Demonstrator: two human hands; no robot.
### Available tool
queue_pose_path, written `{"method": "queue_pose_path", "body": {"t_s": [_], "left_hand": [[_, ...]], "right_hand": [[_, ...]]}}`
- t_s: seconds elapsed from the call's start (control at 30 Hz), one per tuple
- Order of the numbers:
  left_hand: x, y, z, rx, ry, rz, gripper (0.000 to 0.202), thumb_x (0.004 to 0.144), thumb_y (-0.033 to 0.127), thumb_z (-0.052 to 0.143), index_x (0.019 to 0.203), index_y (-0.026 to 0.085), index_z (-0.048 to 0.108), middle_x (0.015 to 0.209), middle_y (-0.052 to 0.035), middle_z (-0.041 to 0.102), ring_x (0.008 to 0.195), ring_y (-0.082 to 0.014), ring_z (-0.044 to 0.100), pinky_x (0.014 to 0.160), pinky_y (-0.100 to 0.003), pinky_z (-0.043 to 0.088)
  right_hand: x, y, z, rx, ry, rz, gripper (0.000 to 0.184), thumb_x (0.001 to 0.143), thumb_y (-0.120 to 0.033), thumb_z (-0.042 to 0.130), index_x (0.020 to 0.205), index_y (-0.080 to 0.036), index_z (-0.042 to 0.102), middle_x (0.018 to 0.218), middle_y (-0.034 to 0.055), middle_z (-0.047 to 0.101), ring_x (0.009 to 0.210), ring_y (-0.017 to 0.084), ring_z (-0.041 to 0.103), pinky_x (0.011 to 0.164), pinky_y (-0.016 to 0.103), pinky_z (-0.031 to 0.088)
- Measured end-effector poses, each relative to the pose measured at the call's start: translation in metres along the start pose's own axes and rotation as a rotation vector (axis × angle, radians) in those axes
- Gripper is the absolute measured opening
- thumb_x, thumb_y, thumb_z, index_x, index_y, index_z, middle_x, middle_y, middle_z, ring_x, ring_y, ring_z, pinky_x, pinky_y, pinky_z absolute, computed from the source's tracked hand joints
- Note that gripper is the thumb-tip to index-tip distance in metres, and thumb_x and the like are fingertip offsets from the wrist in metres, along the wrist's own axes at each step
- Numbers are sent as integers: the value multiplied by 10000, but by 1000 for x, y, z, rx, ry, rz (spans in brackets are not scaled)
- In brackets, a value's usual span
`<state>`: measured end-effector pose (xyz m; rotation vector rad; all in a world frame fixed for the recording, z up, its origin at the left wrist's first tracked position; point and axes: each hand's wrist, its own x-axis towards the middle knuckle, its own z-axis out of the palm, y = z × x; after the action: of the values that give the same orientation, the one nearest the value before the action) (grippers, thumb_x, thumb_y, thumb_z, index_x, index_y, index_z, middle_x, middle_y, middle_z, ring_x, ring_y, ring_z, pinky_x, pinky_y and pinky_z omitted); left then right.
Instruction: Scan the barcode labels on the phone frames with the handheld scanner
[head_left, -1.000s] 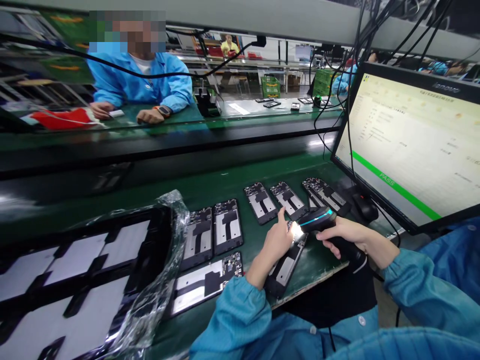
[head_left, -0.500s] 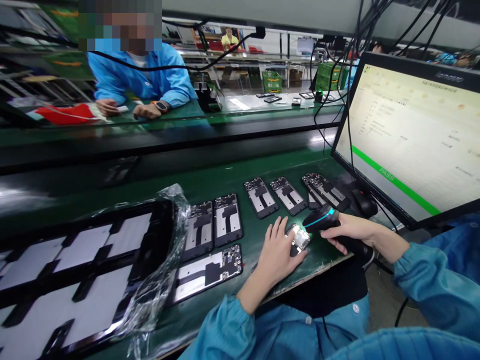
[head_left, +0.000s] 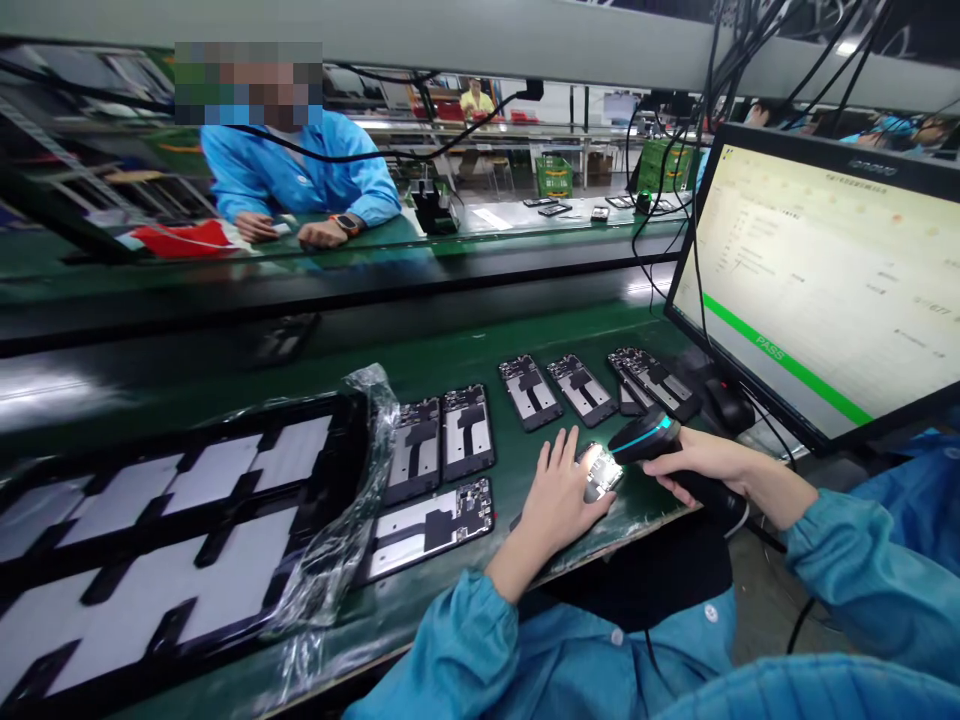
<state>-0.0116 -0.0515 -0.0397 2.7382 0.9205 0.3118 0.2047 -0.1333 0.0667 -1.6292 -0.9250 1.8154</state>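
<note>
My left hand [head_left: 556, 492] lies over an opened phone [head_left: 602, 470] on the green bench, fingers spread. The phone's lit, shiny circuit-board end shows between thumb and forefinger; the rest is mostly hidden under the palm. In my right hand [head_left: 694, 462] is a black barcode scanner [head_left: 643, 436] with a blue stripe, its head pointing at the phone and casting light on it. Beyond the hands lie more opened phones [head_left: 531, 392], a pair of them [head_left: 654, 384] overlapping. Left of my left hand rest several others, among them a sideways phone [head_left: 435, 525].
A black tray [head_left: 352, 430] with white compartments, edged by clear plastic wrap [head_left: 379, 400], fills the left side. At the right a monitor [head_left: 817, 300] shows a green PASS bar, with a black mouse [head_left: 731, 403] before it. Cables [head_left: 697, 230] hang nearby. A co-worker [head_left: 300, 175] sits across the line.
The view has shifted slightly, so the tray and phones sit a little farther right. Both hands keep their places, with the scanner still aimed at the phone.
</note>
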Motion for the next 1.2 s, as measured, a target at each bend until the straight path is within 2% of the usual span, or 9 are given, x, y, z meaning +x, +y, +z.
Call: {"method": "queue_pose_path", "body": {"t_s": [0.23, 0.5, 0.8, 0.87, 0.97, 1.07, 1.2], "left_hand": [[0, -1, 3, 26, -4, 4, 678, 842, 555, 583, 1407, 208, 441, 1572, -193, 288, 1458, -373, 237, 1162, -569, 224], [-2, 0, 6, 18, -2, -2, 686, 845, 561, 571, 1417, 212, 422, 1575, -198, 276, 1462, -358, 233, 1164, -560, 219], [-4, 6, 7, 22, 32, -32, 652, 824, 525, 612, 1388, 242, 447, 1561, -188, 303, 1461, -355, 233, 1157, -554, 225], [-6, 14, 8, 48, 44, -61, 642, 827, 507, 610, 1387, 234, 453, 1558, -194, 307, 1454, -372, 242, 1145, -560, 241], [-9, 28, 13, 102, 77, -144, 611, 849, 438, 585, 1396, 202, 449, 1547, -223, 313, 1428, -409, 273, 1116, -602, 252], [-10, 37, 19, 115, 110, -196, 567, 865, 407, 562, 1386, 209, 460, 1542, -218, 322, 1414, -425, 281, 1098, -632, 248], [-10, 38, 21, 64, 122, -191, 526, 872, 400, 552, 1365, 231, 479, 1534, -193, 346, 1422, -428, 253, 1101, -635, 235]], "right_hand": [[-1, 15, 3, 16, 37, -76, 281, 783, -312, 719, 621, -129, 581, 509, -21, 555, 398, 87, 495, 433, 233, 495], [0, 26, 8, -17, 96, -124, 299, 773, -353, 717, 632, -128, 580, 518, -10, 554, 404, 104, 507, 392, 227, 440], [-6, 34, 18, -51, 152, -178, 307, 780, -343, 703, 610, -127, 567, 504, -16, 546, 402, 104, 522, 386, 217, 441], [-7, 30, 21, -52, 146, -180, 280, 777, -335, 706, 642, -120, 589, 542, -5, 581, 416, 103, 540, 385, 208, 449], [-3, 11, 24, -109, 119, -175, 245, 776, -322, 707, 683, -109, 630, 567, 9, 621, 425, 107, 559, 391, 207, 477], [7, -16, 28, -209, 84, -111, 270, 752, -308, 724, 602, -114, 610, 497, 1, 583, 402, 122, 543, 374, 228, 485], [20, -40, 34, -308, 60, -38, 257, 740, -261, 712, 556, -120, 600, 467, 3, 560, 396, 128, 527, 359, 238, 480]]}}
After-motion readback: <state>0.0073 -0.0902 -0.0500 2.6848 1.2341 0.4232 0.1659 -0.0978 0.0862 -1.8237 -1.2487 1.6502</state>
